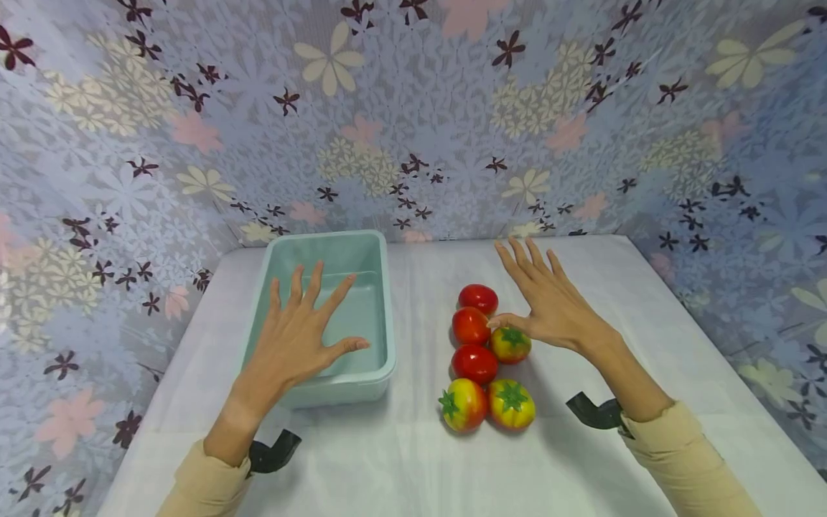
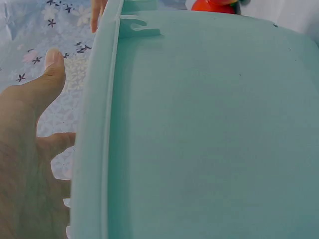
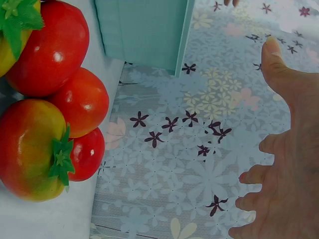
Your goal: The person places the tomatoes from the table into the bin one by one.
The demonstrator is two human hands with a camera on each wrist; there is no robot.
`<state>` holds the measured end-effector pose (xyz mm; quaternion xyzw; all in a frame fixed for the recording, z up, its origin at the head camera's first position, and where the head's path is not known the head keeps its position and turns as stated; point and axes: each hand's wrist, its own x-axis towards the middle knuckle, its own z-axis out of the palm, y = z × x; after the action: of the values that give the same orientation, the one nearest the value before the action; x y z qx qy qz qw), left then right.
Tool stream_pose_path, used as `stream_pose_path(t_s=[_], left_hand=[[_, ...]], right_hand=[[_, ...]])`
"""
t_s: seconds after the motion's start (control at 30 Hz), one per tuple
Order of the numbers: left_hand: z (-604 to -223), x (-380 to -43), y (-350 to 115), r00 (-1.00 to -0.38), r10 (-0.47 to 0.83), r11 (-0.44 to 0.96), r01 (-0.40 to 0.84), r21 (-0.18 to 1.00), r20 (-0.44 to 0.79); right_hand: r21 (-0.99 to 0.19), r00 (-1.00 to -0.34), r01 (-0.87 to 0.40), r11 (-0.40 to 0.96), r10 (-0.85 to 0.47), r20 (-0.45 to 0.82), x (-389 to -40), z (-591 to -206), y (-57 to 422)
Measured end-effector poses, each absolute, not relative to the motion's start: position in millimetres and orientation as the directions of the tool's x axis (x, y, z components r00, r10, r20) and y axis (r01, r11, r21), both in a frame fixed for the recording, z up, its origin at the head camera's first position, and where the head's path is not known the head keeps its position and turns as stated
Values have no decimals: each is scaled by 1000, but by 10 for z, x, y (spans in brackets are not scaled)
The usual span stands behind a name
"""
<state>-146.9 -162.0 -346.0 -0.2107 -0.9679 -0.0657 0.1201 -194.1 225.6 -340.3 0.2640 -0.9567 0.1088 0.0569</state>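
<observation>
My left hand (image 1: 293, 337), fingers spread wide, hovers over a pale green plastic tub (image 1: 390, 309). In the left wrist view the hand (image 2: 25, 144) is beside the tub's outer wall (image 2: 209, 129), holding nothing. My right hand (image 1: 549, 305) is likewise spread and holds nothing, above the right side of a cluster of tomatoes. Its thumb overlaps a yellow-green tomato (image 1: 510, 346) in the head view. Red tomatoes (image 1: 474, 364) form a column there, and two yellow-red tomatoes with green leafy tops (image 1: 512, 404) lie at the near end.
A white cloth covers the table (image 1: 413, 467). Floral fabric (image 1: 413, 129) hangs behind it and along both sides. The tub stands left of the tomatoes, close to the back edge. A black strap piece (image 1: 274, 451) juts from each wrist.
</observation>
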Motion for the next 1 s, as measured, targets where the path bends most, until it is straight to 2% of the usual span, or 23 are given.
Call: stream_pose_path(t_s=[0.27, 0.47, 0.63, 0.73, 0.9, 1.0], left_hand=[[-3427, -1431, -1650, -901, 375, 907, 405, 116, 216], [-3538, -1317, -1950, -921, 303, 915, 353, 196, 244], [-3775, -1118, -2282, -942, 187, 895, 280, 347, 279], [-3925, -998, -2423, -956, 129, 844, 244, 477, 262], [-4138, -916, -2549, -955, 123, 635, 286, 717, 271], [-4241, -899, -2575, -950, 131, 502, 311, 807, 284]], right_hand=[[-183, -851, -520, 834, -488, 193, -1901, -3422, 2307], [-237, -883, -464, 854, -423, 205, -1835, -3519, 2403], [-304, -918, -391, 869, -347, 191, -1753, -3643, 2528], [-371, -923, -381, 847, -326, 205, -1693, -3750, 2593], [-522, -909, -412, 747, -294, 297, -1605, -3983, 2635], [-582, -899, -429, 691, -266, 347, -1523, -4122, 2647]])
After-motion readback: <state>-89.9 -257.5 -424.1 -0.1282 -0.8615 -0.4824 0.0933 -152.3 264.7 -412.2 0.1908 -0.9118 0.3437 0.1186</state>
